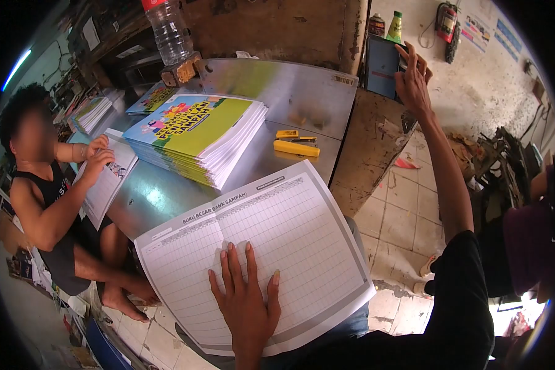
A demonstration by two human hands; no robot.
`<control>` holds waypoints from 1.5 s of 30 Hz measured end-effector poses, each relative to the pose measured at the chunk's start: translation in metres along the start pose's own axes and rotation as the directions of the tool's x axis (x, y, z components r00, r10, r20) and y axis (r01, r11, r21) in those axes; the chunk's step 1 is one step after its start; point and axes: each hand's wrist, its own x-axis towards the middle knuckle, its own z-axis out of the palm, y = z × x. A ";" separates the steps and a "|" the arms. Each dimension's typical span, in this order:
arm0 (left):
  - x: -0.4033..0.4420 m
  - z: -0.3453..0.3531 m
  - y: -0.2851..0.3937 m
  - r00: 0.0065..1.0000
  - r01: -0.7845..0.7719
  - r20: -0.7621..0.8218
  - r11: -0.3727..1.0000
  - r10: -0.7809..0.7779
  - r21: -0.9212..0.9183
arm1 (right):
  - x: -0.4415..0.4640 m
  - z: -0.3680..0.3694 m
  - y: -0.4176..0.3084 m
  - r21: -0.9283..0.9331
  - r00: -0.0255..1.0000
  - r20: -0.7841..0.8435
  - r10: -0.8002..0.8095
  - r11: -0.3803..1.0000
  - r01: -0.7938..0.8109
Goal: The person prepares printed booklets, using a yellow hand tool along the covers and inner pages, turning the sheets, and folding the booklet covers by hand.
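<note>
A wide printed sheet with a table grid (314, 246) lies open across my lap and the near table edge. My left hand (245, 299) rests flat on it, fingers spread. At the upper right, my right hand (413, 83) is raised at the edge of a dark-screened phone or tablet (382, 69), its fingers curled near the device; whether they grip it is unclear. A yellow stapler (296, 147) lies on the metal table beyond the sheet. Left of the stapler is a thick stack of colourful booklets (188, 129).
On the left a seated person (34, 179) handles white sheets (108, 185) at the metal table (271, 92). A plastic bottle (168, 37) stands on a wooden block (182, 69). A green bottle (395, 28) is behind the device. Another person's dark clothing shows at far right.
</note>
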 end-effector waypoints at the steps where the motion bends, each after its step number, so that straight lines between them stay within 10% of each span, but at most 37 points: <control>1: 0.000 0.001 0.000 1.000 0.000 -0.001 1.000 0.000 0.006 | 0.000 0.000 0.000 0.006 1.000 0.005 0.005 1.000 -0.005; 45: -0.002 0.001 -0.003 0.997 -0.049 -0.054 0.999 0.050 0.020 | -0.013 -0.011 -0.010 0.106 0.996 -0.083 0.036 0.994 -0.027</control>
